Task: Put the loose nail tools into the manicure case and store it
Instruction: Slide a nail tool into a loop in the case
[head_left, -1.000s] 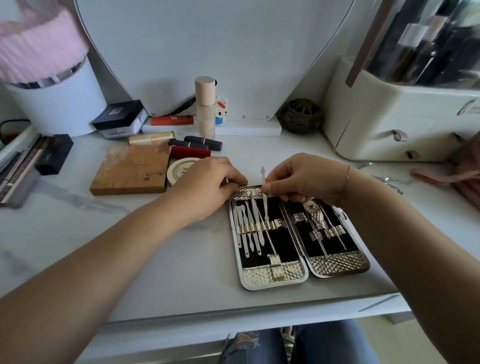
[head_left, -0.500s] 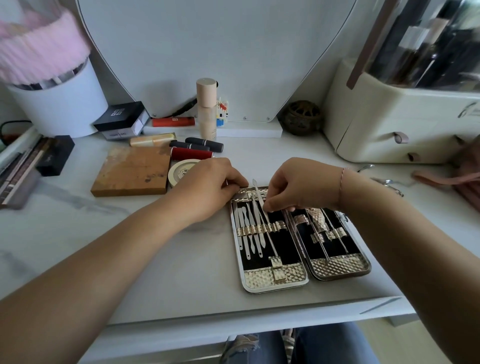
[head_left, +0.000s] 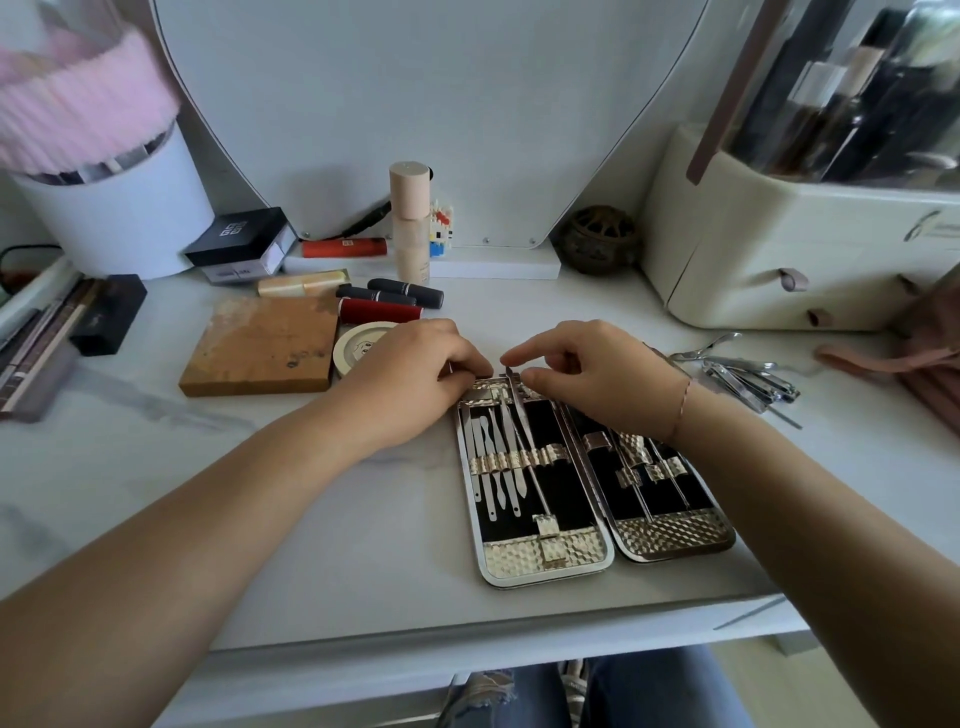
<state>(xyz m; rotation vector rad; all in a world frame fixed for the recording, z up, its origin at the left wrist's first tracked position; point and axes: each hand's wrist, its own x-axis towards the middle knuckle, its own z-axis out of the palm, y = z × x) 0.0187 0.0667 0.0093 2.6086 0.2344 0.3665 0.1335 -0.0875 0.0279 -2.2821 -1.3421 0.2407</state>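
Note:
The manicure case (head_left: 545, 558) lies open on the white desk, two black-lined halves with gold straps holding several metal tools. My left hand (head_left: 410, 374) rests curled on the top left corner of the case and holds it down. My right hand (head_left: 592, 376) is over the top of the case. Its thumb and middle finger touch the upper end of a thin metal tool (head_left: 519, 431), which lies slanted under the strap of the left half. The index finger is lifted. A pile of loose nail tools (head_left: 748, 382) lies to the right of my right wrist.
A brown palette (head_left: 260, 348), a round tin (head_left: 353, 345) and lipsticks (head_left: 379, 310) lie left of the case. A tall beige bottle (head_left: 410, 223) and the mirror base stand behind. A cream drawer organiser (head_left: 779, 270) stands at the right, a white tub (head_left: 119, 213) at back left.
My right hand has lowered the thin tool from upright above the case to lying slanted in the left half. My left hand has stayed on the case corner.

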